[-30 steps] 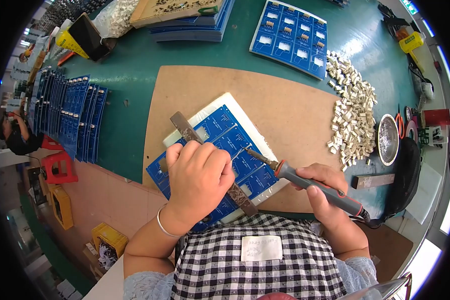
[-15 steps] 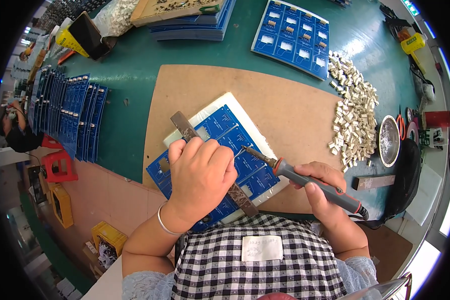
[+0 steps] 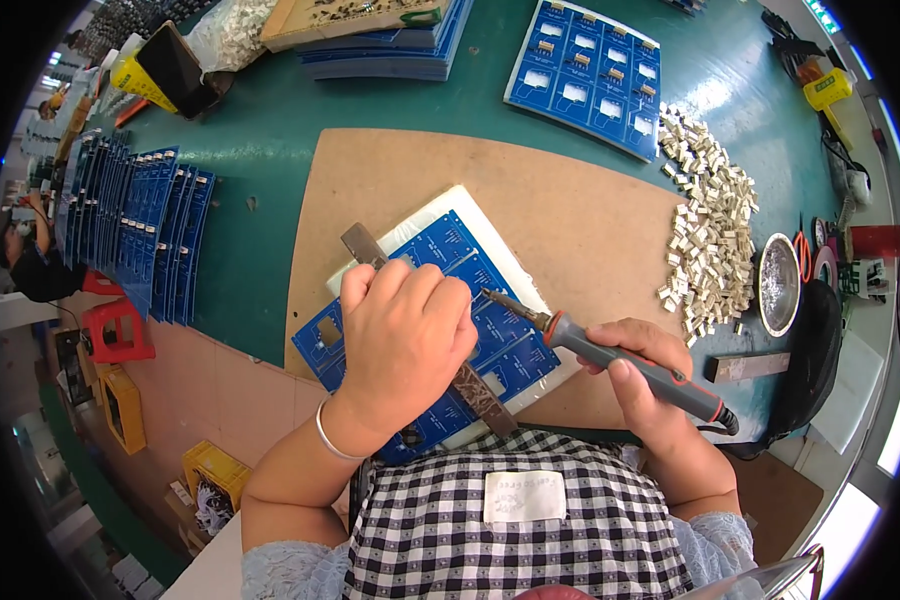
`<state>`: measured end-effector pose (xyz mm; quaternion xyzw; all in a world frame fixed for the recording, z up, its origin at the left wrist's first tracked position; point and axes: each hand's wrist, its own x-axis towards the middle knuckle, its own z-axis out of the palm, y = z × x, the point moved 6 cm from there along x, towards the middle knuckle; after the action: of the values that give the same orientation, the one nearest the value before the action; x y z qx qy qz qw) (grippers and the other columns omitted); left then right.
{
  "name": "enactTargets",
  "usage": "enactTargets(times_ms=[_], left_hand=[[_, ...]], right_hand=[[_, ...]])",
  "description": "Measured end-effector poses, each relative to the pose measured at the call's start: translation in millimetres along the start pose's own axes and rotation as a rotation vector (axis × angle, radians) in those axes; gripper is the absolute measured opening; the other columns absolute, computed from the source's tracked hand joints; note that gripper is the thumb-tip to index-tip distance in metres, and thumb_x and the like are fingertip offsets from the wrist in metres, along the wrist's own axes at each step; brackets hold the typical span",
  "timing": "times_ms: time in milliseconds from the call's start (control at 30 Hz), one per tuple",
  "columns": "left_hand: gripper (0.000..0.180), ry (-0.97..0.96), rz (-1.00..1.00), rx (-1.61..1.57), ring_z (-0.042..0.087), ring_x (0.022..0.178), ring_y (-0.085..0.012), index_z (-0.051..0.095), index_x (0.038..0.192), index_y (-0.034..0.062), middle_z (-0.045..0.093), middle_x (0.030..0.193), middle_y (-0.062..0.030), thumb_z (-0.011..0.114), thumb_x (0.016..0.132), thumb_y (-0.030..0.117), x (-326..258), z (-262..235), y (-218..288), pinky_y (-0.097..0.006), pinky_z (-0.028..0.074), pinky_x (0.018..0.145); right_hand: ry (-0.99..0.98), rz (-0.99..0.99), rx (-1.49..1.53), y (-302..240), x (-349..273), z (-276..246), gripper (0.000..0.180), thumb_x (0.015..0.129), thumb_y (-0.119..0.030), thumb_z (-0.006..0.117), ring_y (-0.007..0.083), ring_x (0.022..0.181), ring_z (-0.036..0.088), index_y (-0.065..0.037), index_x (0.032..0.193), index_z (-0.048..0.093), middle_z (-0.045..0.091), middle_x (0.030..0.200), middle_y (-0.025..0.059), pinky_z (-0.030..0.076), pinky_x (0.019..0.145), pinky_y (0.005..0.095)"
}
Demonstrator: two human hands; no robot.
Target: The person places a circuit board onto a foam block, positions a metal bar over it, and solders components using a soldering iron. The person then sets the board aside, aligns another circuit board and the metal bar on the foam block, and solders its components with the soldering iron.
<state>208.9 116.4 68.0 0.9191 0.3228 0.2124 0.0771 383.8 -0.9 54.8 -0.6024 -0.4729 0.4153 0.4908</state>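
Observation:
A blue circuit board panel lies tilted on a white foam pad, with a brown metal bar across it. My left hand is closed in a fist over the bar and board. A thin solder wire showed at its finger side a moment ago; now the fist mostly hides it. My right hand grips a grey and red soldering iron from the right. The iron's tip is at the board, just right of my left fist; whether it touches cannot be made out.
Under the pad is a brown board. Small metal-cased parts are heaped right, beside a metal bowl and another bar. Blue panels stand in a row at left; a populated panel lies at the back.
The iron's tip has shifted slightly up and left. My left fist has moved slightly right, and the thin wire by the tip no longer shows clearly.

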Motion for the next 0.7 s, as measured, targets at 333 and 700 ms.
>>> enactTargets(times_ms=[333, 700], left_hand=[[0.017, -0.043, 0.023, -0.073, 0.048, 0.069, -0.0193, 0.053, 0.069, 0.0135, 0.048, 0.067, 0.0007, 0.068, 0.066, 0.006, -9, 0, 17, -0.037, 0.032, 0.074], [0.017, -0.073, 0.053, -0.074, 0.048, 0.069, -0.0193, 0.054, 0.068, 0.0133, 0.048, 0.066, 0.0010, 0.069, 0.065, 0.004, -6, 5, 28, -0.037, 0.030, 0.075]], right_hand=[[0.078, -0.116, -0.014, -2, -15, -15, 0.028, 0.084, -0.021, 0.062, 0.0217, 0.067, 0.062, 0.002, 0.099, 0.067, 0.067, 0.081, 0.0142, 0.048, 0.062, 0.0310], [0.152, -0.141, -0.005, 4, -29, -22, 0.028, 0.084, -0.022, 0.064, 0.0199, 0.065, 0.060, 0.003, 0.096, 0.068, 0.067, 0.077, 0.0128, 0.046, 0.059, 0.0299]])
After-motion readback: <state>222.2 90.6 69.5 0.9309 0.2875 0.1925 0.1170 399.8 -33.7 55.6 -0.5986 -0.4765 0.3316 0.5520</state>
